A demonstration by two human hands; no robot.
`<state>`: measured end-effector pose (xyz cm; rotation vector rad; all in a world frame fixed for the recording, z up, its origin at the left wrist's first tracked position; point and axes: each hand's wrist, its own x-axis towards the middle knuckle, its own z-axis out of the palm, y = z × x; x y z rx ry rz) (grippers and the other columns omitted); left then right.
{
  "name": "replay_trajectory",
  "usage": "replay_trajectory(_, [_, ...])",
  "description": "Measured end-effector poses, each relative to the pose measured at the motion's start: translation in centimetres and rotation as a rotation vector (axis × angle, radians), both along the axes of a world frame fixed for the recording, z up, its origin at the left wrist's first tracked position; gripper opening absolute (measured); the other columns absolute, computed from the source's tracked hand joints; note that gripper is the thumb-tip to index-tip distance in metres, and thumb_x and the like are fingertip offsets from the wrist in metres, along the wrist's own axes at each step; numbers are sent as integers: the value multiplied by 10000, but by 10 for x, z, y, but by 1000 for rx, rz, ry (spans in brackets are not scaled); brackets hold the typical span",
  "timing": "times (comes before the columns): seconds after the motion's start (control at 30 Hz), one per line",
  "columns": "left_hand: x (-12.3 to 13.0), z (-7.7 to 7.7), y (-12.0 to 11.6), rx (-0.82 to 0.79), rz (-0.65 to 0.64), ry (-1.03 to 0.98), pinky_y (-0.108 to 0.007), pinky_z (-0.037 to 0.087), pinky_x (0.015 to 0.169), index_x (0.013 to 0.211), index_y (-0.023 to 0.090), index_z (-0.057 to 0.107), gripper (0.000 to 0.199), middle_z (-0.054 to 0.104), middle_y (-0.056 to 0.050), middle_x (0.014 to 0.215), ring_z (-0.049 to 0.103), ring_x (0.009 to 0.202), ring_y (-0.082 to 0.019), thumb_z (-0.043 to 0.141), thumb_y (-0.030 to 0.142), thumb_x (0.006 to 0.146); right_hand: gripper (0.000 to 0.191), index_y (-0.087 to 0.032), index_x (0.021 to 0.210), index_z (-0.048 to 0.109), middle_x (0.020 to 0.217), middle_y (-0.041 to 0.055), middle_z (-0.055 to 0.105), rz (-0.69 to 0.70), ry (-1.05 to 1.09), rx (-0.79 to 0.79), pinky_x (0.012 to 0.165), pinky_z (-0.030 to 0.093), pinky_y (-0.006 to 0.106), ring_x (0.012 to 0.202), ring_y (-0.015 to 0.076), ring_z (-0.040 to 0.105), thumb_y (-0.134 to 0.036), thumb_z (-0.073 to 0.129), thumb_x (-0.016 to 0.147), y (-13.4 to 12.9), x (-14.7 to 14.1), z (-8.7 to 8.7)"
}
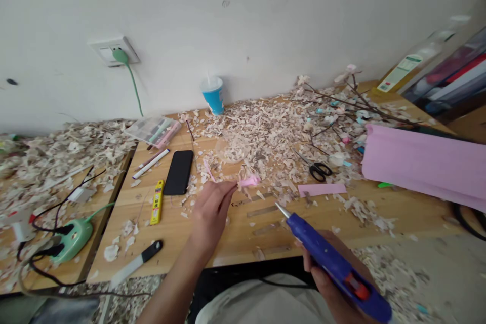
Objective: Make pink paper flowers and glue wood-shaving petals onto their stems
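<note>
My left hand (212, 207) pinches the near end of a small pink paper flower (249, 180), whose ruffled head points to the right just above the wooden table. In my right hand (327, 288) is a blue hot glue gun (322, 250) with a red part near its back. Its metal nozzle points up and left toward the flower but stays apart from it. A flat pink paper strip (322, 190) lies to the right of the flower. Black-handled scissors (319, 172) rest just behind that strip.
Pale scraps (261, 131) cover much of the table's back. A blue cup (213, 96), a black phone (178, 172), a yellow box (157, 202) and a scraper (136, 263) stand or lie about. Branches (353, 101) and a pink sheet (421, 162) are right; a green power strip (72, 240) is left.
</note>
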<state>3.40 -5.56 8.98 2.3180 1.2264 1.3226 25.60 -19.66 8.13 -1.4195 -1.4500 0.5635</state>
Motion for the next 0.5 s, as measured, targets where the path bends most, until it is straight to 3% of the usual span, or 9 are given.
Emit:
replay_trajectory(0.1, [2, 2, -2, 59, -63, 16, -251, 546, 726, 1125, 218, 700, 257, 762, -48, 916, 689, 785, -143, 626, 85, 919, 218, -255, 1091, 629, 986, 73, 722, 82, -125, 93, 730, 621, 311, 861, 225, 727, -393, 570, 932, 11, 0, 19])
replay_trajectory(0.2, [2, 3, -5, 84, -114, 37, -265, 543, 758, 1198, 221, 669, 350, 761, -58, 964, 692, 825, -153, 631, 42, 900, 212, -245, 1091, 618, 998, 81, 719, 48, -155, 115, 776, 618, 314, 880, 230, 726, -375, 578, 929, 21, -5, 28])
replay_trajectory(0.5, [0, 2, -10, 108, -154, 74, -293, 542, 796, 1257, 197, 637, 414, 738, -79, 1028, 664, 876, -166, 622, 2, 893, 209, -228, 1142, 574, 1022, 90, 683, 113, -148, 105, 811, 589, 291, 943, 212, 691, -262, 561, 937, 25, -11, 27])
